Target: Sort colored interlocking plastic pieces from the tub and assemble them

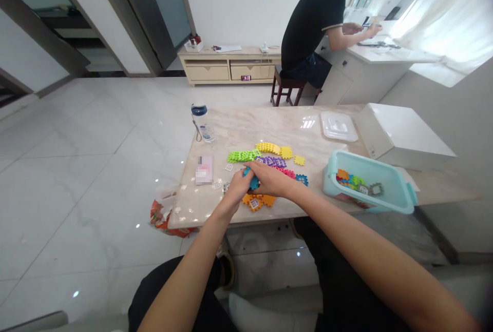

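Both my hands meet over the middle of the table. My left hand (238,187) and my right hand (269,180) are closed around blue notched building tiles (253,183), which they partly cover. Just beyond lie overlapping rows of green tiles (242,156), yellow tiles (268,147) and purple tiles (274,161). Pink tiles (287,172) show past my right hand, with a dark blue tile (302,179) at their end. Nearer to me are orange tiles (267,200), one carrying a white window-like piece (254,203). How many blue tiles I hold is hidden.
On the right stands a light-blue bin (389,201) with mixed tiles inside, beside a white box (408,132) and a clear lid (339,127). A water bottle (204,124) and a pink card (204,170) are on the left. Another person (314,19) sits at a far counter.
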`<state>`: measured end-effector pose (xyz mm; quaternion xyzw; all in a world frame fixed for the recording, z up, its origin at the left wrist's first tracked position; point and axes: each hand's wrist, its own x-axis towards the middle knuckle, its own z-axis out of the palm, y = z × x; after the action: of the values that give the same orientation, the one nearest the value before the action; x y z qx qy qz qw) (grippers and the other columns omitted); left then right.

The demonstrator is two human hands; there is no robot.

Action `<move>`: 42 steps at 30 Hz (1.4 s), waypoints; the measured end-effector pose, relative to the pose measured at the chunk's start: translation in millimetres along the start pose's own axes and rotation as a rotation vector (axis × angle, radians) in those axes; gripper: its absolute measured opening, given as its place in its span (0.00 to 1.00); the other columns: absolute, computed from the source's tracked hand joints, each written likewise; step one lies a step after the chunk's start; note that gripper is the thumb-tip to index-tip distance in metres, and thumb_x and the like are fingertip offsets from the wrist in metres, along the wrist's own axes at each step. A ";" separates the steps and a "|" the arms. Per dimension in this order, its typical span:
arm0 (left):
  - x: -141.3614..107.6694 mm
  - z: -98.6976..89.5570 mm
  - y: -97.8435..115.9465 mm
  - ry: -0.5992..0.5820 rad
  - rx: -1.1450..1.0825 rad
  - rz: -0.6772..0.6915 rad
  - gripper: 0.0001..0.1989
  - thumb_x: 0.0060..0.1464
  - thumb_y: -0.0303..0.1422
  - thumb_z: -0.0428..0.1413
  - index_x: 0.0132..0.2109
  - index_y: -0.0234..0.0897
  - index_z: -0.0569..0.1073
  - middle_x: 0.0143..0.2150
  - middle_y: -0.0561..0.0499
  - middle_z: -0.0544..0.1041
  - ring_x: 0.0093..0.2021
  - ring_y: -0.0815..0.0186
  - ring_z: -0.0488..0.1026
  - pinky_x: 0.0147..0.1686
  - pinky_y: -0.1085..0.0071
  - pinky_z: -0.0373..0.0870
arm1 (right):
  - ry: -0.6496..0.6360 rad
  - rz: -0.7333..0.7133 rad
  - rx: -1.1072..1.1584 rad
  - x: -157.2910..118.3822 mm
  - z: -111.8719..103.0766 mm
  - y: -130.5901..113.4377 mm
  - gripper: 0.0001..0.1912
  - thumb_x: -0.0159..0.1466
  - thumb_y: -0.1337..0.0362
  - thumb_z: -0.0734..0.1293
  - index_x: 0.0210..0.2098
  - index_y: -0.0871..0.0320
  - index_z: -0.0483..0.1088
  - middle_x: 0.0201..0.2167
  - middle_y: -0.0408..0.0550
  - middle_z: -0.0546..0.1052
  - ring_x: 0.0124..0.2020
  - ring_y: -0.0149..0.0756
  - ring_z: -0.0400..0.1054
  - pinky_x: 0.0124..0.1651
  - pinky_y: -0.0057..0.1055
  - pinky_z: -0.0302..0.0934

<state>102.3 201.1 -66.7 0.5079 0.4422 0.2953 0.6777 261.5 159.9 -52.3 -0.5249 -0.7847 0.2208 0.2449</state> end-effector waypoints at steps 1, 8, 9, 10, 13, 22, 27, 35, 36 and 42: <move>-1.3 0.1 0.0 0.008 0.030 0.017 0.24 0.53 0.56 0.67 0.38 0.37 0.79 0.32 0.48 0.80 0.32 0.63 0.74 0.28 0.72 0.69 | -0.003 0.001 0.023 -0.8 0.9 -0.4 0.38 0.61 0.60 0.81 0.67 0.58 0.67 0.59 0.61 0.75 0.61 0.53 0.72 0.66 0.51 0.67; -2.5 -4.9 -4.5 0.006 0.163 0.099 0.23 0.58 0.55 0.63 0.36 0.38 0.79 0.33 0.47 0.81 0.36 0.59 0.76 0.32 0.69 0.71 | 0.026 0.005 0.074 -5.5 4.4 -1.8 0.28 0.63 0.69 0.76 0.61 0.56 0.68 0.57 0.58 0.77 0.58 0.48 0.74 0.62 0.46 0.68; -2.3 -6.2 -4.5 -0.010 0.184 0.117 0.23 0.58 0.56 0.62 0.35 0.38 0.79 0.33 0.47 0.80 0.35 0.59 0.76 0.32 0.69 0.71 | 0.017 0.012 0.080 -5.3 3.7 -1.8 0.27 0.63 0.70 0.76 0.60 0.56 0.68 0.55 0.57 0.78 0.56 0.48 0.75 0.60 0.44 0.69; -2.4 -7.5 -4.2 -0.020 0.198 0.137 0.24 0.59 0.56 0.62 0.35 0.38 0.78 0.32 0.47 0.80 0.35 0.59 0.75 0.32 0.69 0.71 | 0.008 0.021 0.084 -5.0 2.9 -1.9 0.26 0.63 0.70 0.76 0.58 0.57 0.68 0.53 0.56 0.78 0.55 0.47 0.75 0.59 0.43 0.69; -5.2 -10.5 -1.0 0.032 0.226 0.249 0.24 0.62 0.56 0.60 0.37 0.37 0.79 0.33 0.49 0.80 0.35 0.60 0.75 0.36 0.68 0.71 | 0.038 0.029 0.079 -4.5 1.9 -4.8 0.27 0.61 0.74 0.73 0.59 0.57 0.67 0.54 0.56 0.78 0.57 0.48 0.75 0.61 0.44 0.69; -8.5 -7.3 0.9 0.116 0.391 0.366 0.14 0.66 0.45 0.58 0.44 0.38 0.79 0.39 0.46 0.83 0.40 0.56 0.78 0.41 0.66 0.70 | 0.191 0.052 0.070 -4.4 17.5 -20.5 0.39 0.59 0.74 0.74 0.67 0.56 0.63 0.63 0.60 0.72 0.69 0.53 0.67 0.72 0.52 0.63; -4.0 -13.1 7.2 0.044 0.321 0.332 0.20 0.61 0.52 0.61 0.42 0.37 0.81 0.38 0.46 0.83 0.41 0.55 0.78 0.43 0.64 0.73 | 0.173 0.061 0.125 3.6 13.0 -21.9 0.34 0.61 0.76 0.74 0.64 0.56 0.67 0.62 0.58 0.75 0.65 0.47 0.70 0.69 0.44 0.65; -15.2 -14.0 20.5 -0.117 -0.118 0.040 0.37 0.50 0.68 0.64 0.43 0.36 0.78 0.32 0.50 0.78 0.31 0.61 0.77 0.32 0.68 0.78 | 0.275 0.049 0.161 -1.8 -2.9 -21.1 0.32 0.58 0.73 0.77 0.61 0.56 0.71 0.59 0.56 0.78 0.60 0.49 0.74 0.65 0.46 0.67; -16.0 -13.5 20.0 -0.139 -0.144 0.022 0.36 0.50 0.68 0.64 0.42 0.36 0.78 0.31 0.50 0.78 0.30 0.62 0.77 0.31 0.68 0.78 | 0.290 0.044 0.166 -3.9 -3.1 -20.4 0.32 0.58 0.73 0.77 0.61 0.57 0.71 0.59 0.56 0.78 0.60 0.49 0.74 0.64 0.47 0.67; -24.5 -12.7 22.4 -0.255 -0.272 -0.149 0.33 0.61 0.64 0.59 0.44 0.36 0.81 0.35 0.46 0.83 0.33 0.60 0.81 0.38 0.63 0.83 | 0.286 0.007 0.234 -11.3 -4.5 -27.4 0.29 0.62 0.68 0.75 0.62 0.55 0.71 0.57 0.54 0.79 0.57 0.47 0.75 0.61 0.43 0.68</move>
<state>81.4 192.6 -39.4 0.4109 0.3454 0.2348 0.8104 248.4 140.1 -34.0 -0.5215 -0.7091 0.2347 0.4125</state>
